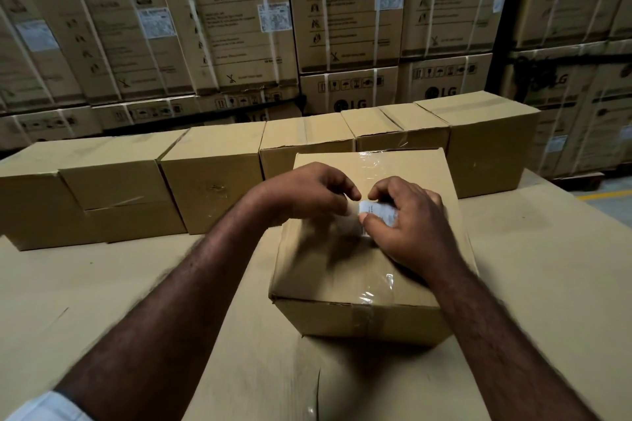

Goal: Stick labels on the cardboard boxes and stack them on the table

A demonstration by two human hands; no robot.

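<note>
Your white sleeve cuff (44, 407) shows at the near left corner, and both bare forearms reach out over the table (102, 284), which is covered in brown cardboard sheet. One cardboard box (359, 284) sits on it just right of centre, with a strip of clear tape (371, 294) running down the middle of its lid. Your right hand (407, 225) is over the lid's right half, thumb and fingertips pinching a small white label (378, 214) above the tape. Your left hand (304, 191) is beside it, fingers curled, tips at the label's left edge; motion blur hides whether they grip it. A row of plain boxes (212, 181) stands side by side along the far edge of the table. Tall strapped washing-machine cartons (222, 27) fill the background
</note>
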